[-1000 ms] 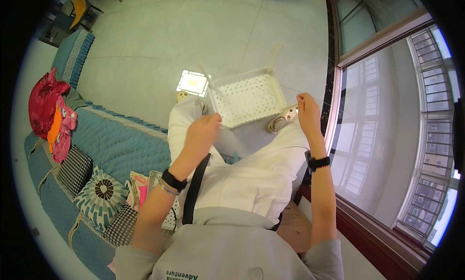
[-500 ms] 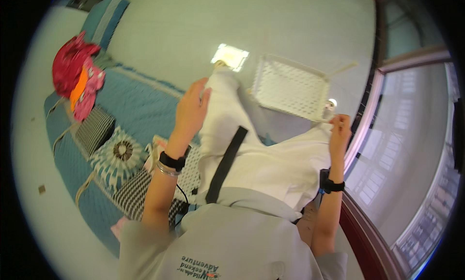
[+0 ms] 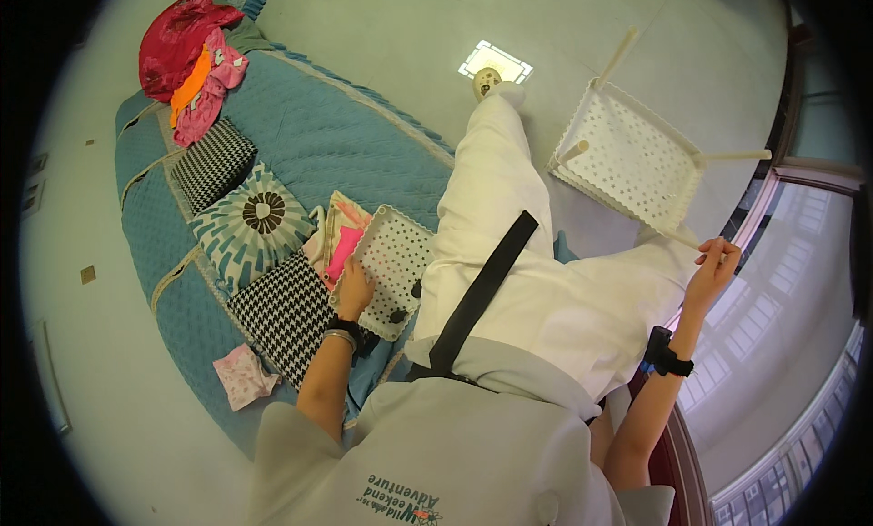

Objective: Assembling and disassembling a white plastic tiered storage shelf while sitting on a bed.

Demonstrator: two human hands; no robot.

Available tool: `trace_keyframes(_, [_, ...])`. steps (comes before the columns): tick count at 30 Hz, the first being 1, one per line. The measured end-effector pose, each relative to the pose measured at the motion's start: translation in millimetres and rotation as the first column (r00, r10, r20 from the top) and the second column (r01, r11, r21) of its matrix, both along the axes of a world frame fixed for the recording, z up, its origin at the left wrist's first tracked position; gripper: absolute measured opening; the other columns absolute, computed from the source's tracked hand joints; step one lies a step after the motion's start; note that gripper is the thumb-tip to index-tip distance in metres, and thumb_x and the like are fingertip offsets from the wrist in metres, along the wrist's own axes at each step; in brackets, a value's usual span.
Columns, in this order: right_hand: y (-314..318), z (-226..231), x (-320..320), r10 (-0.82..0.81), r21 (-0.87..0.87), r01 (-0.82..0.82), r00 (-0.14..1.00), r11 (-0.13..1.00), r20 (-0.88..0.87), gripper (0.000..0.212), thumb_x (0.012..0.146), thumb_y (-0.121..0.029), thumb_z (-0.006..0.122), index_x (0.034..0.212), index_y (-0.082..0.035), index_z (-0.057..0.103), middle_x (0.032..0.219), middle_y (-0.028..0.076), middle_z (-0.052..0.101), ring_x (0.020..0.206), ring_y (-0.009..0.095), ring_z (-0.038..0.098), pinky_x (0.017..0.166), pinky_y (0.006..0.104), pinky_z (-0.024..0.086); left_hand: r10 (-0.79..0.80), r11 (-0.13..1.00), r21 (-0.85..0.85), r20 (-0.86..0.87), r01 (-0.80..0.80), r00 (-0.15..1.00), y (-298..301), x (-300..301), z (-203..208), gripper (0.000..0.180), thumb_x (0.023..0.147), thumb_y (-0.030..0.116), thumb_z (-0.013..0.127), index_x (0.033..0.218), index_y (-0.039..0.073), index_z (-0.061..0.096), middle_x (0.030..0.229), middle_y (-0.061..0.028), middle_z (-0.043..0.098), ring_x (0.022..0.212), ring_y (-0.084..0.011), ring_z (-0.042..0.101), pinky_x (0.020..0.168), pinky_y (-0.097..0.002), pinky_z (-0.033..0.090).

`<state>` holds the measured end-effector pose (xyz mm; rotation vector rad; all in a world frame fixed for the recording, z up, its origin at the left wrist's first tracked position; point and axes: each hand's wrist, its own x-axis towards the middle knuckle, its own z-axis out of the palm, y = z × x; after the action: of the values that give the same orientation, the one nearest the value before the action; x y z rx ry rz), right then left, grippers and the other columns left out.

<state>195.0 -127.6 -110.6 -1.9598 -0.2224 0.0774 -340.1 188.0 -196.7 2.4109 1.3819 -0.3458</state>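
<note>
On the couch to my left lies a white perforated tray (image 3: pixel 393 253) with a scalloped rim. My left hand (image 3: pixel 353 291) is closed at its near-left edge, fingers curled over the rim beside a bright pink item (image 3: pixel 343 250). Out to the right, my right hand (image 3: pixel 717 258) pinches the end of a pale rod, one of the legs of a second white perforated tray (image 3: pixel 637 149). That tray is beyond my right knee, with other pale rods (image 3: pixel 621 55) sticking out from its corners.
A blue quilted couch (image 3: pixel 336 117) runs along my left, bearing patterned cushions (image 3: pixel 264 212), a folded pink cloth (image 3: pixel 244 377) and red and pink clothes (image 3: pixel 191 49). A glass door with a reddish frame (image 3: pixel 696 471) stands close on my right. Pale floor (image 3: pixel 382 26) lies ahead.
My left hand has come down from above my thigh to the tray on the couch. My right hand keeps its hold on the rod, and the legged tray has tipped, showing more rods. My view has shifted left.
</note>
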Motion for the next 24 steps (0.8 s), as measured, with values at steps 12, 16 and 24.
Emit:
trace_keyframes(12, [-6, -6, -4, -0.01, 0.035, 0.009, 0.999, 0.999, 0.037, 0.012, 0.093, -0.014, 0.044, 0.087, -0.003, 0.045, 0.073, 0.004, 0.051, 0.059, 0.007, 0.042, 0.055, 0.0198, 0.037, -0.103, 0.946, -0.314, -0.067, 0.077, 0.992, -70, 39, -23, 0.038, 0.079, 0.018, 0.055, 0.113, 0.003, 0.045, 0.108, -0.0227, 0.042, 0.095, -0.0427, 0.048, 0.086, -0.0439, 0.041])
trace_keyframes(16, [-1, -5, -6, -0.014, 0.002, 0.014, 1.0, 1.0, 0.012, 0.011, 0.093, -0.013, 0.044, 0.087, -0.003, 0.045, 0.073, 0.004, 0.052, 0.059, 0.007, 0.043, 0.054, 0.0199, 0.037, 0.021, 0.955, -0.297, 0.009, -0.017, 1.0, -83, 10, -58, 0.055, 0.076, 0.018, 0.059, 0.123, 0.004, 0.034, 0.115, -0.0247, 0.035, 0.1, -0.0448, 0.045, 0.087, -0.0459, 0.041])
trace_keyframes(24, [-11, -10, -5, -0.028, 0.036, 0.026, 0.998, 0.999, 0.053, 0.01, 0.092, -0.011, 0.045, 0.086, -0.003, 0.045, 0.073, 0.005, 0.053, 0.058, 0.007, 0.044, 0.053, 0.0196, 0.038, 0.085, 0.944, -0.302, -0.172, -0.135, 0.981, -93, 19, -37, 0.047, 0.073, 0.018, 0.058, 0.114, 0.003, 0.039, 0.108, -0.025, 0.041, 0.095, -0.0442, 0.045, 0.085, -0.0485, 0.039])
